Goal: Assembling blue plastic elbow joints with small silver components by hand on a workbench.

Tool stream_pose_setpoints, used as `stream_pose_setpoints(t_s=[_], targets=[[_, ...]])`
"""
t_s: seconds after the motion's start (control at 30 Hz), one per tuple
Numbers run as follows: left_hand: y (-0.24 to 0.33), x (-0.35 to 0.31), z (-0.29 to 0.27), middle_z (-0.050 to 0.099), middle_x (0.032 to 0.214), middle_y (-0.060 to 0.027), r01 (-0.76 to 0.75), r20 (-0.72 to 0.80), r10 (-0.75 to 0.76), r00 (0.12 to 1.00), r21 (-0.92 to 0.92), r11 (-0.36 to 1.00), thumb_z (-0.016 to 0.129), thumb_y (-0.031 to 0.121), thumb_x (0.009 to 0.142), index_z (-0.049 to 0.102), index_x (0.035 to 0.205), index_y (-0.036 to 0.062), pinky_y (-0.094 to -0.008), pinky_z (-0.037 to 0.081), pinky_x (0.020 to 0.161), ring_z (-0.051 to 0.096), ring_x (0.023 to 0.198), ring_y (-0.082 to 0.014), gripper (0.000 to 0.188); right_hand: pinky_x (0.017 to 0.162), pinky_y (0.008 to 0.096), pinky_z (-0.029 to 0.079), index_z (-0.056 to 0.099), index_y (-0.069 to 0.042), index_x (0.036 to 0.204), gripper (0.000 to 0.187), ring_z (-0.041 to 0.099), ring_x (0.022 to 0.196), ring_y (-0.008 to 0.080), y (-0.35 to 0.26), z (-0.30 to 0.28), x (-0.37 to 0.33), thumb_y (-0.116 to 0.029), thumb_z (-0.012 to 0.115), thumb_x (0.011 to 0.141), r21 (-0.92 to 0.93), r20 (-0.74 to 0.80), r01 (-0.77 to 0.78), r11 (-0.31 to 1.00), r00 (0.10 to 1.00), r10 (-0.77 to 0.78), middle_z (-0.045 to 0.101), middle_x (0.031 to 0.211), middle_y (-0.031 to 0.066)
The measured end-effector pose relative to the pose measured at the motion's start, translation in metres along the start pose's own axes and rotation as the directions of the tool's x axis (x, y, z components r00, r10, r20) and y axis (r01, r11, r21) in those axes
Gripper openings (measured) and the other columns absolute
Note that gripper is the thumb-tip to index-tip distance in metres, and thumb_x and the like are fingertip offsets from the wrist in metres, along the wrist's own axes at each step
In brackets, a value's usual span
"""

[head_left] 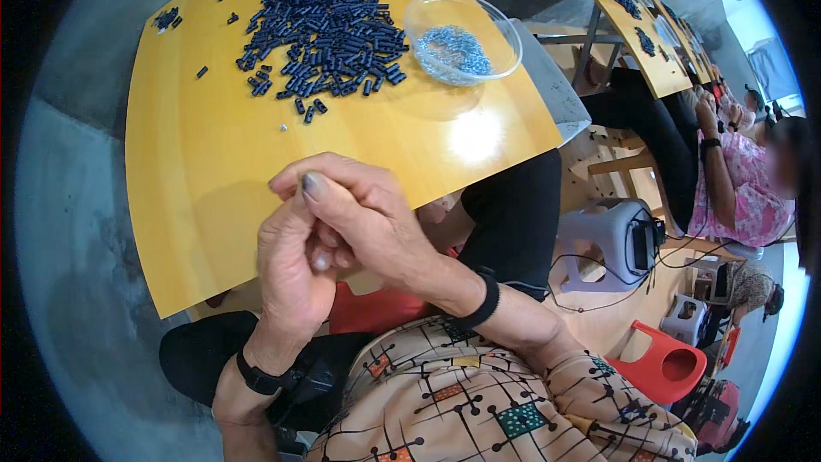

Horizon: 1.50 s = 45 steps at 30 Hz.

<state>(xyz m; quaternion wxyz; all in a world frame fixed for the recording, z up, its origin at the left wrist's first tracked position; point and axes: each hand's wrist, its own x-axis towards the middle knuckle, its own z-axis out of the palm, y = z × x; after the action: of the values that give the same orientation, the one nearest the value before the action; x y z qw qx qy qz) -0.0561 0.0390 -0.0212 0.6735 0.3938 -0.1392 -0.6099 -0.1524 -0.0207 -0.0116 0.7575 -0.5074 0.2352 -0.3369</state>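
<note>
My left hand (291, 269) and my right hand (368, 210) are pressed together above the table's near edge. The right thumb, its tip darkened, lies over the left fingertips, and the right fingers curl around them. Both hands are closed; whatever they grip is hidden between the fingers. Beyond them on the yellow table (192, 214) lies a large pile of short black plastic tubes (321, 38), some with holes in their sides. To its right stands a clear round plastic tub (511, 38) holding many small silvery metal pieces (453, 51). A single small silvery piece (283, 127) lies apart on the tabletop.
Several loose black tubes lie left of the pile. Another yellow table (650, 64) with black parts stands at the far right, where a person in a pink patterned top (748, 171) sits. A grey plastic stool (603, 244) and a red stool (658, 364) stand on the floor.
</note>
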Motion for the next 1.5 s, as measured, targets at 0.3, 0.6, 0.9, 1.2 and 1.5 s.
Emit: stream_pose_setpoints(t_s=[0.3, 0.6, 0.9, 1.2, 1.5], targets=[[0.027, 0.006, 0.003, 0.060, 0.064, -0.0045, -0.063, 0.144, -0.039, 0.989, 0.639, 0.767, 0.062, 0.019, 0.085, 0.067, 0.085, -0.0025, -0.0169, 0.042, 0.051, 0.052, 0.056, -0.0053, 0.022, 0.043, 0.0163, 0.032, 0.054, 0.000, 0.113, 0.029, 0.040, 0.051, 0.0024, -0.054, -0.101, -0.053, -0.017, 0.052, 0.090, -0.276, -0.425, 0.322, 0.906, 0.804, -0.415, 0.048, 0.069, -0.0038], [0.046, 0.052, -0.036, 0.062, 0.078, -0.0038, -0.383, 0.269, 0.498, 0.824, 0.913, 0.141, 0.063, 0.006, 0.077, 0.066, 0.098, 0.0017, -0.0207, 0.044, 0.055, 0.053, 0.061, -0.0065, 0.021, 0.050, 0.0187, 0.038, 0.044, 0.003, 0.125, 0.045, 0.047, 0.059, 0.0064, -0.076, -0.298, -0.022, -0.016, 0.057, 0.087, -0.607, -0.598, -0.158, 0.779, 0.736, -0.316, 0.056, 0.084, 0.0047], [0.042, 0.077, -0.039, 0.060, 0.081, -0.0128, -0.370, 0.444, 0.527, 0.724, 0.896, -0.247, 0.064, 0.007, 0.072, 0.064, 0.096, 0.0016, -0.0318, 0.046, 0.065, 0.060, 0.071, -0.0246, 0.024, 0.059, 0.0206, 0.047, 0.044, 0.003, 0.124, 0.042, 0.059, 0.071, 0.0110, -0.074, -0.284, -0.040, -0.013, 0.055, 0.087, -0.703, -0.586, -0.196, 0.683, 0.703, -0.402, 0.061, 0.100, 0.0134], [0.038, 0.088, -0.041, 0.062, 0.083, -0.0118, -0.386, 0.486, 0.522, 0.701, 0.874, -0.295, 0.065, 0.007, 0.072, 0.066, 0.090, 0.0026, -0.0344, 0.047, 0.067, 0.061, 0.074, -0.0262, 0.019, 0.061, 0.0209, 0.047, 0.058, 0.001, 0.107, 0.024, 0.058, 0.069, 0.0095, -0.063, -0.115, -0.022, -0.001, 0.054, 0.084, -0.651, -0.123, 0.105, 0.752, 0.963, -0.241, 0.063, 0.089, 0.0075], [0.036, 0.082, -0.034, 0.061, 0.090, -0.0107, -0.394, 0.484, 0.554, 0.677, 0.875, -0.282, 0.067, 0.006, 0.069, 0.065, 0.092, 0.0043, -0.0342, 0.048, 0.068, 0.060, 0.077, -0.0265, 0.023, 0.078, 0.0367, 0.047, 0.056, 0.001, 0.106, 0.031, 0.058, 0.091, 0.0298, -0.028, -0.070, 0.040, -0.004, 0.058, 0.075, -0.884, 0.411, 0.459, 0.094, 0.856, -0.314, 0.060, 0.103, 0.0148]])
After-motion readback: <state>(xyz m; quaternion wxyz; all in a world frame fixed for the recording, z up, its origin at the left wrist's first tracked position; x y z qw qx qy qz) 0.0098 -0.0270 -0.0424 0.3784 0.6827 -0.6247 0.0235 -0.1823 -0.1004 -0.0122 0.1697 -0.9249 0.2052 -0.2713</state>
